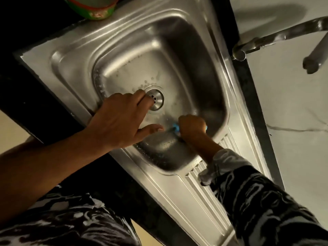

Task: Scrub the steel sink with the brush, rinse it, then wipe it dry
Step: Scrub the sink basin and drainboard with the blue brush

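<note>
The steel sink (134, 55) fills the middle of the head view, with a round drain strainer (157, 99) in its wet basin. My right hand (192, 124) is down in the basin near the front wall, fist curled round a blue brush (176, 126), of which only a bit of blue shows beside my knuckles. My left hand (120, 121) hovers over the basin's left edge with fingers stretched out, fingertips over the strainer's rim and thumb pointing toward the brush. It holds nothing.
A steel tap (266, 40) reaches in from the right above the sink rim, with a lever handle (314, 61) beside it. A ribbed drainboard (211, 189) runs toward me. A green and orange bowl (92, 8) stands at the far corner. White marble wall lies to the right.
</note>
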